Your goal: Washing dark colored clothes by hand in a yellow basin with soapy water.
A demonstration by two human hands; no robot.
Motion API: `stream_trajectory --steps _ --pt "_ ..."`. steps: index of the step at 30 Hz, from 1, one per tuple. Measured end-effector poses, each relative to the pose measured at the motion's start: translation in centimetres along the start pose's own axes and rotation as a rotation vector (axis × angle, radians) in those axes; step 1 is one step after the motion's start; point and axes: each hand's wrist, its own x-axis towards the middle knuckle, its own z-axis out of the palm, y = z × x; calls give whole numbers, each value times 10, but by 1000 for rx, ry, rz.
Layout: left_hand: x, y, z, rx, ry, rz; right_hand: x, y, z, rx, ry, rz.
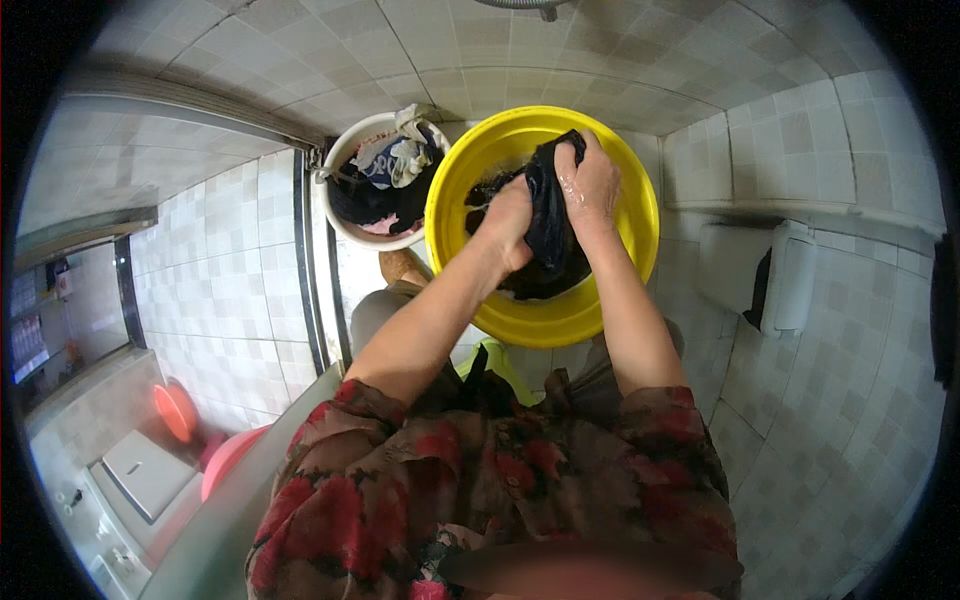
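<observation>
A round yellow basin (640, 215) stands on the tiled floor in front of me. A wet black garment (548, 225) hangs bunched over its middle. My left hand (505, 222) is closed on the garment's left side, knuckles up. My right hand (590, 185) grips its upper right part, fingers wrapped over the cloth. Both hands are wet and press the fabric between them above the basin. The basin's bottom is mostly hidden by the cloth and my hands.
A white bucket (345, 165) with dark and light clothes in it stands left of the basin, touching it. Tiled walls close in all around. A pink basin (228, 460) and an orange round thing (176, 410) lie at the lower left. A white fixture (790, 280) is on the right wall.
</observation>
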Motion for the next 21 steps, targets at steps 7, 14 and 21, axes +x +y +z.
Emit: stream_trajectory --steps 7,14,21 --pt "-5 25 -1 -35 54 113 -16 -18 -17 449 -253 -122" --pt "46 27 -66 70 47 119 -94 -53 -9 268 -255 -751" --pt "12 -5 -3 -101 231 28 -22 -4 10 43 90 -167"
